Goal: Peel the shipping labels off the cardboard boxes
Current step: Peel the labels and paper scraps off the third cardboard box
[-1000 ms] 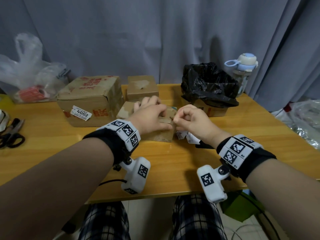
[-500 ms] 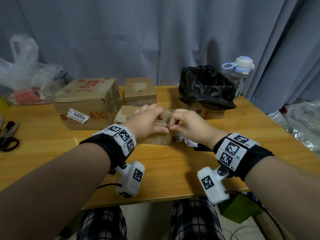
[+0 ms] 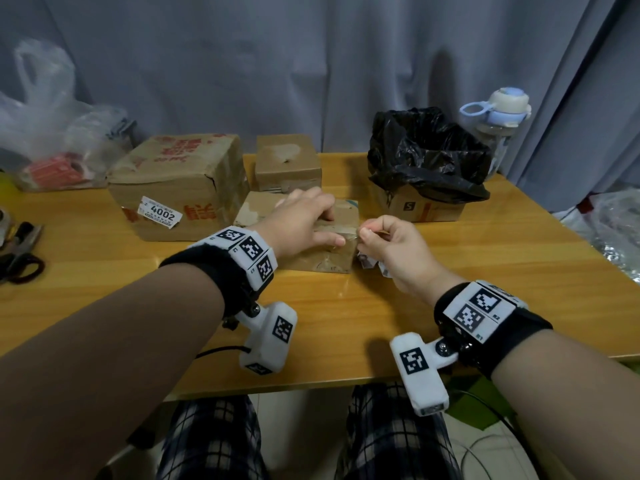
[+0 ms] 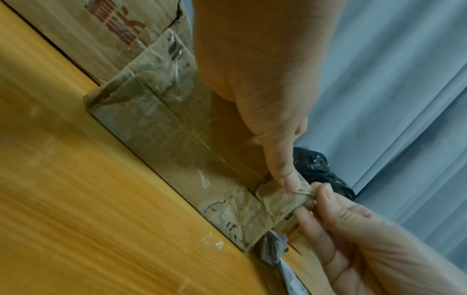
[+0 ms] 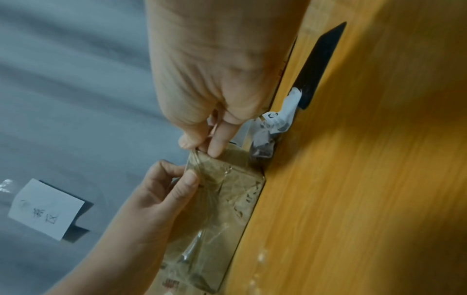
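A small flat cardboard box [image 3: 325, 259] lies mid-table, wrapped in clear tape. My left hand [image 3: 334, 228] holds it down, fingers curled on its top and the thumb [image 4: 285, 177] pressed at its front right corner. My right hand [image 3: 362, 233] pinches a lifted flap of translucent tape [image 4: 280, 197] between thumb and forefinger at that corner; the flap [image 5: 199, 157] is still stuck to the box. A crumpled white peeled label [image 3: 369, 263] lies beside the box under my right hand. A larger box [image 3: 180, 181] at left carries a white "4002" label [image 3: 160, 213].
Another small box [image 3: 287, 161] stands behind. A box lined with a black bag [image 3: 426, 157] sits at the back right, beside a water bottle [image 3: 498, 123]. Scissors [image 3: 17, 254] and a plastic bag [image 3: 52, 143] are at far left. A flat black object [image 5: 318, 67] lies under my right wrist.
My right hand has drawn a little to the right, away from my left thumb, pulling the tape flap off the box's corner. The left hand stays on the box.
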The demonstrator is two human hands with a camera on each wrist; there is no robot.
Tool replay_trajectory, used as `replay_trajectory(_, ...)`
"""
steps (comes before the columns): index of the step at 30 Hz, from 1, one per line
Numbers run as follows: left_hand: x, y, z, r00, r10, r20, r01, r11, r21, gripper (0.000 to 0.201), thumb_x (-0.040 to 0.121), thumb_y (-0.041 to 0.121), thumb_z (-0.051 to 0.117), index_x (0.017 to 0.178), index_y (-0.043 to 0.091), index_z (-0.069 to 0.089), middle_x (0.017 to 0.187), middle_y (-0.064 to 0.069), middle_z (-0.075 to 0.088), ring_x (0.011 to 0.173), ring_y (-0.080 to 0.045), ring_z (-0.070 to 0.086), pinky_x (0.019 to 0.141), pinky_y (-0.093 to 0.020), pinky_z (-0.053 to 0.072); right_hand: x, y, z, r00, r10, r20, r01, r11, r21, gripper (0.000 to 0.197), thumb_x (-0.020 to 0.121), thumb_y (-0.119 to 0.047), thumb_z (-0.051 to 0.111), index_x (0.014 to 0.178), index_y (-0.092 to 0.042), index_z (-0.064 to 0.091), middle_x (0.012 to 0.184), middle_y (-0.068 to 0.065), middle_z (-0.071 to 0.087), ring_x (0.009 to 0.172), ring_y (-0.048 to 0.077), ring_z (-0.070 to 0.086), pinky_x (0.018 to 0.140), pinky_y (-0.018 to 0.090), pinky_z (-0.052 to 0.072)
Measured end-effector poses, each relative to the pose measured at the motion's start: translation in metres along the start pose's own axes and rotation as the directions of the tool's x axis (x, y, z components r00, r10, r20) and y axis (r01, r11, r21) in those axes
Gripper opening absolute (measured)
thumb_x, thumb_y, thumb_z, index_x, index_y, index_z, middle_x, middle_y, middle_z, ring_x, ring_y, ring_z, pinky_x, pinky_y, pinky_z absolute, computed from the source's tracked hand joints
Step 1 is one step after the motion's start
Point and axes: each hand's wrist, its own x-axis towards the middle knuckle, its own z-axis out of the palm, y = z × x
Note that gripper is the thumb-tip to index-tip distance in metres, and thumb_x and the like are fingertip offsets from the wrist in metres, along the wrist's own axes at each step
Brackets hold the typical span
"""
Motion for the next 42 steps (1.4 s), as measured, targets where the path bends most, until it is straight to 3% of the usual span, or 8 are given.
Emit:
replay_trajectory(8,0.002,0.000,0.000,1.000,-0.004,-0.015,0.004,1.000,0.007,0.039,0.080,0.050,0.064,0.103,0.019,0.055,0.111,0.002,0.050,0.107,-0.019,0.042,0.089,-0.031,0.032,0.006,-0.009,0.004,0.954,0.293,-0.057,-0.268,0.926,0.266,0.011,0.092,-0.003,0.053,0.084,-0.002,0.060,0.079,0.009,0.061,0.065,0.008,0.063,0.056,0.011,0.054)
replay_trajectory(15,0.002,0.001,-0.001,1.000,-0.010,-0.028,0.010,1.000,-0.023,0.038,0.081,0.047,0.065,0.102,0.017,0.057,0.110,0.001,0.051,0.107,-0.020,0.043,0.090,-0.031,0.035,0.012,-0.019,0.001,0.893,0.446,-0.069,-0.390,0.839,0.378,0.014,0.088,0.005,0.055,0.102,0.010,0.056,0.081,0.015,0.060,0.072,0.017,0.063,0.056,0.021,0.059)
replay_trajectory(19,0.000,-0.001,-0.001,1.000,0.003,-0.018,-0.003,0.999,-0.033,0.036,0.080,0.046,0.066,0.101,0.019,0.056,0.109,0.002,0.051,0.105,-0.018,0.042,0.091,-0.030,0.035,0.012,-0.023,-0.018,0.884,0.448,-0.133,-0.354,0.827,0.436,0.013,0.094,-0.002,0.048,0.106,0.004,0.049,0.085,0.018,0.062,0.071,0.019,0.067,0.054,0.025,0.059)
replay_trajectory(23,0.002,0.000,-0.004,1.000,-0.004,-0.002,0.004,0.998,-0.058,0.037,0.079,0.044,0.068,0.102,0.017,0.057,0.110,0.002,0.051,0.106,-0.017,0.042,0.093,-0.032,0.036,0.013,-0.036,-0.044,0.930,0.346,-0.128,-0.353,0.935,-0.040,0.012,0.095,-0.007,0.051,0.099,0.004,0.055,0.081,0.019,0.064,0.059,0.016,0.067,0.053,0.023,0.058)
replay_trajectory(28,0.004,0.004,-0.008,0.999,-0.038,0.018,0.039,0.997,-0.072,0.037,0.084,0.050,0.059,0.099,0.016,0.059,0.104,0.003,0.052,0.102,-0.016,0.046,0.090,-0.032,0.041,0.020,-0.042,-0.037,0.954,0.292,-0.072,-0.291,0.836,-0.465,0.025,0.099,-0.011,0.041,0.096,0.005,0.059,0.080,0.015,0.063,0.062,0.019,0.060,0.048,0.022,0.053)
replay_trajectory(34,0.002,0.009,-0.022,0.995,-0.079,0.064,0.084,0.993,-0.084,0.035,0.096,0.039,0.045,0.103,0.011,0.065,0.104,-0.007,0.065,0.094,-0.023,0.059,0.084,-0.035,0.049,0.028,-0.052,-0.044,0.929,0.367,0.036,-0.315,0.839,-0.444,0.013,0.089,0.007,0.052,0.091,0.008,0.064,0.092,0.018,0.061,0.069,0.018,0.056,0.064,0.025,0.053)
replay_trajectory(37,0.002,0.007,-0.019,0.998,-0.058,0.029,0.060,0.994,-0.086,0.024,0.092,0.030,0.055,0.106,0.013,0.063,0.118,-0.002,0.049,0.102,-0.016,0.053,0.092,-0.024,0.042,0.028,-0.060,-0.047,0.921,0.379,0.089,-0.321,0.869,-0.377,0.009,0.084,0.010,0.057,0.085,0.006,0.065,0.087,0.019,0.063,0.068,0.019,0.060,0.071,0.027,0.057)
replay_trajectory(42,0.002,0.002,-0.025,0.993,-0.112,-0.048,0.101,0.976,-0.192,0.021,0.085,0.021,0.067,0.102,0.014,0.058,0.110,0.000,0.034,0.099,-0.013,0.046,0.093,-0.019,0.035,0.031,-0.063,-0.053,0.916,0.364,0.170,-0.274,0.875,-0.400,0.018,0.081,0.010,0.062,0.095,-0.002,0.065,0.077,0.011,0.065,0.071,0.019,0.064,0.069,0.025,0.058)
